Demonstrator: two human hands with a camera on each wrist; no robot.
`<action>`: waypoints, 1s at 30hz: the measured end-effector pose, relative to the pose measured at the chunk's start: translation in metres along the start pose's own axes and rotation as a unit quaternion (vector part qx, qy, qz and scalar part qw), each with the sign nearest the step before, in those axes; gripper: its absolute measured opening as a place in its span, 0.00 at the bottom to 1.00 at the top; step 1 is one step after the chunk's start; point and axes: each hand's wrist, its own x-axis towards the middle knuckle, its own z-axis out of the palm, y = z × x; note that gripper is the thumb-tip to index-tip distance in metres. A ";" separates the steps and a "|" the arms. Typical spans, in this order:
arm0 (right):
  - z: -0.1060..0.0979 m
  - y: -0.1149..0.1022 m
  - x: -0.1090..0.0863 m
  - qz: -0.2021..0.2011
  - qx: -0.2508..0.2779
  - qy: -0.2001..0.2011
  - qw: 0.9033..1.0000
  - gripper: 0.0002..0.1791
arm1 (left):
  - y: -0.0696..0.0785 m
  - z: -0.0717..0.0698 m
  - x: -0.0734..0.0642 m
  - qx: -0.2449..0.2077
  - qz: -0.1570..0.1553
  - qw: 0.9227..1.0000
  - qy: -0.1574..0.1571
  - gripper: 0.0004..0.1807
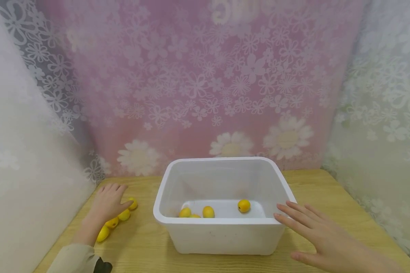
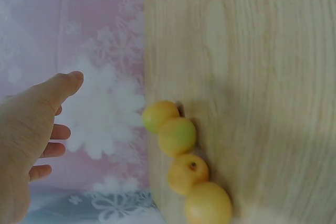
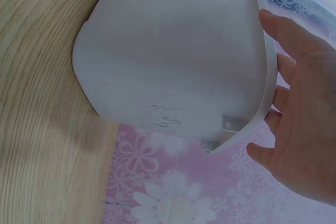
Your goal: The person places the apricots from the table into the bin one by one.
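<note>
My left hand (image 1: 110,203) is held over a row of small yellow-orange fruits (image 1: 124,215), its fingers extended and nothing in them. In the left wrist view those fruits (image 2: 188,173) lie in a line on the table, some tinged green, one showing a dark end. A white plastic tub (image 1: 225,239) stands in the middle, with several more such fruits (image 1: 208,212) on its floor. At the tub's right front corner is my right hand (image 1: 314,231), fingers spread. Its fingertips overlap the rim (image 3: 271,69); whether they touch it I cannot tell.
The wood-grain table (image 1: 140,242) is bounded by a pink flowered sheet (image 1: 191,125) behind. Pale flowered sheets stand at the left (image 1: 30,151) and right (image 1: 379,151). The tub's walls rise well above the fruits inside.
</note>
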 end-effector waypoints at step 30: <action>-0.002 -0.002 -0.001 0.002 -0.009 -0.008 1.000 0.44 | -0.041 0.042 -0.074 0.042 -0.053 0.993 -0.094 0.38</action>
